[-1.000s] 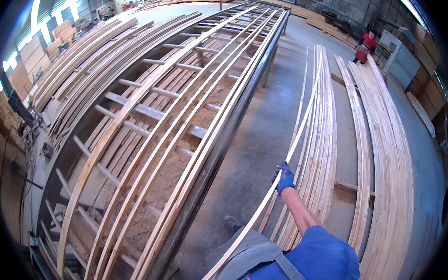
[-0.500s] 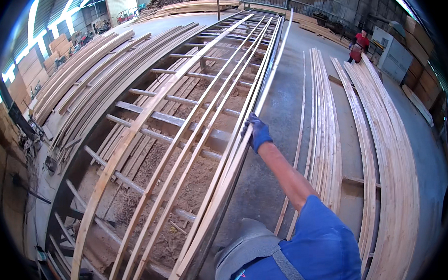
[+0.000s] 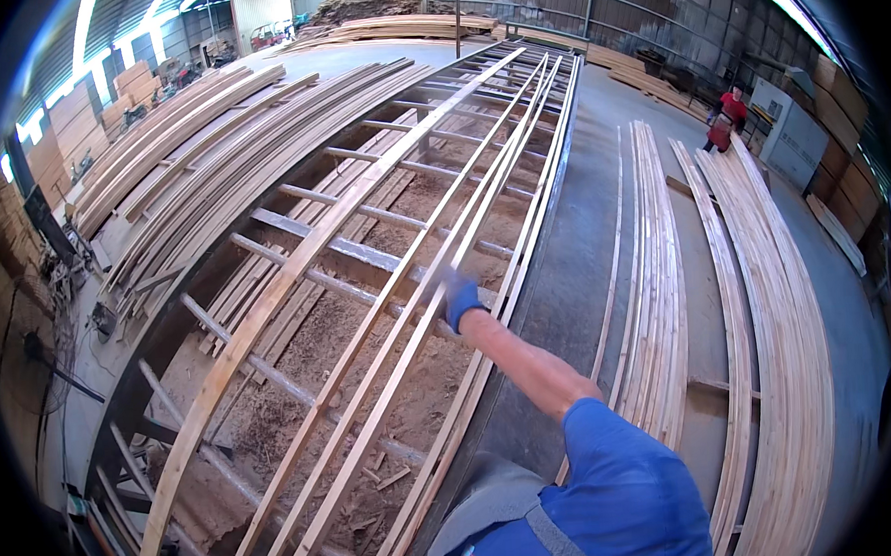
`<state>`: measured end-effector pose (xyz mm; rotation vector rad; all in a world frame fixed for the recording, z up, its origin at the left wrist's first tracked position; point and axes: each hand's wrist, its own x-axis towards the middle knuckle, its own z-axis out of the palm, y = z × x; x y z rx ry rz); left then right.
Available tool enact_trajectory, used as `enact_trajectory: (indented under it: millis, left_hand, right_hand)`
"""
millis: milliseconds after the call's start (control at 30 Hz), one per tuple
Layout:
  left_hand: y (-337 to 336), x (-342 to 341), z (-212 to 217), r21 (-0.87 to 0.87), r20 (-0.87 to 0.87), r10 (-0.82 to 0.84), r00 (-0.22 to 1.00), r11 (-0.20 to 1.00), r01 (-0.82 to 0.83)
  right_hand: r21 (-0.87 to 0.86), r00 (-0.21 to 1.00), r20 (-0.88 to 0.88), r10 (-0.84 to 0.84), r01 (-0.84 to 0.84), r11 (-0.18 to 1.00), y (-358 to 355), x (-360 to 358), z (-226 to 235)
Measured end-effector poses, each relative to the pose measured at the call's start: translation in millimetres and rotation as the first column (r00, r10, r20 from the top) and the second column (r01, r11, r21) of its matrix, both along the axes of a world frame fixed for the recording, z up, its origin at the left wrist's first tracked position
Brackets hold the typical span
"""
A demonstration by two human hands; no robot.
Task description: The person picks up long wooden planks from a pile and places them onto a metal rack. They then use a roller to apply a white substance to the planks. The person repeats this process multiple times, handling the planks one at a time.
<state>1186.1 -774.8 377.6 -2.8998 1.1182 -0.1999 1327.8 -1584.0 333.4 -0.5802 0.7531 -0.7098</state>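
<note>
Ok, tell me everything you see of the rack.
The rack is long and ladder-like: dark sides, worn greyish crossbars that look metal, open gaps between. It looks level, running away from the person. Pale boards rest lengthwise on it; sawdust lies below; the blurred right hand reaches over it.

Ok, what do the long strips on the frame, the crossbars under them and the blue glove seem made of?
Long strips: likely bare wood, seemingly unvarnished, given the pale tan colour.
Crossbars: probably metal, smooth and greyish with a slight sheen.
Blue glove: perhaps fabric or coated knit; motion blur hides its texture.
</note>
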Motion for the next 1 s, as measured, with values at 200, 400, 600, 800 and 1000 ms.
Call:
enact_trajectory:
  millis: [200, 400, 600, 800, 1000]
  left_hand:
    - [7, -35, -24, -0.237, -0.52, 0.509, 0.686, 0.686, -0.688]
    - [-137, 44, -21, -0.112, -0.453, 0.362, 0.815, 0.883, -0.455]
    - [-150, 83, -34, -0.097, -0.309, 0.478, 0.822, 0.844, -0.528]
    - [-148, 131, -45, -0.048, -0.358, 0.55, 0.755, 0.796, -0.603]
    - [-144, 135, -63, 0.028, -0.37, 0.574, 0.731, 0.793, -0.609]
  right_hand:
    - [0.082, 0.956, 0.014, 0.294, -0.294, 0.952, 13, 89, -40]
    - [0.005, 0.606, -0.262, 0.751, -0.778, 0.629, -105, 50, -109]
    - [-0.308, 0.494, -0.729, 0.474, -0.855, 0.418, -87, 69, -66]
    - [-0.724, 0.487, -0.643, 0.591, -0.637, -0.263, 126, 79, 0]
    - [-0.452, 0.45, -0.833, 0.323, -0.215, -0.866, 244, 81, 10]
